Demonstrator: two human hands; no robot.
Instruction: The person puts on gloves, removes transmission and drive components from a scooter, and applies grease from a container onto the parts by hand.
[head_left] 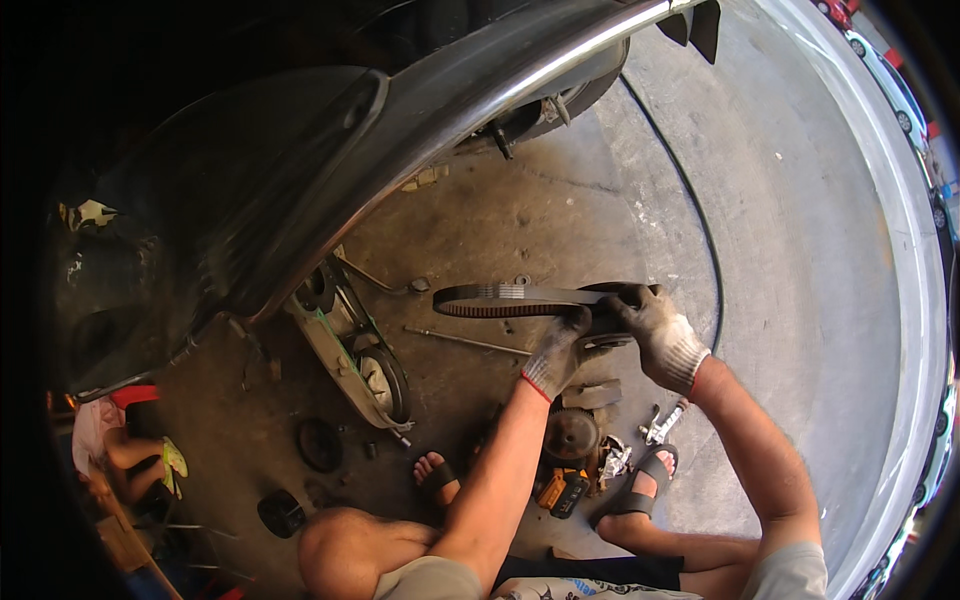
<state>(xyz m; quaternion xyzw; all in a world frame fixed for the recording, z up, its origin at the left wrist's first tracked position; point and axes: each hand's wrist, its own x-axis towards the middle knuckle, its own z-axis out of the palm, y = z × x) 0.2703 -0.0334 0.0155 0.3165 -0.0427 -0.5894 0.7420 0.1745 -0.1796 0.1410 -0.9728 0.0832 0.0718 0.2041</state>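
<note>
A toothed black drive belt [490, 294] is held out level above the floor, its loop stretching to the left. Its right end runs into a dark round pulley [608, 340], partly hidden between my gloved hands. My left hand [556, 352], in a soiled knit glove, closes at the belt's lower run beside the pulley. On the far right side of the pulley my right hand [665, 338] grips, fingers curled over the top where the belt goes round; its exact hold is partly covered. The glove palms are blackened.
A dark vehicle body [280, 190] overhangs the upper left. On the floor lie an elongated casing [350, 350], a long metal rod [470, 341], a round metal part [572, 435], a yellow-black battery pack [563, 491] and a black cable [690, 190]. Another person's legs [130, 450] show at lower left.
</note>
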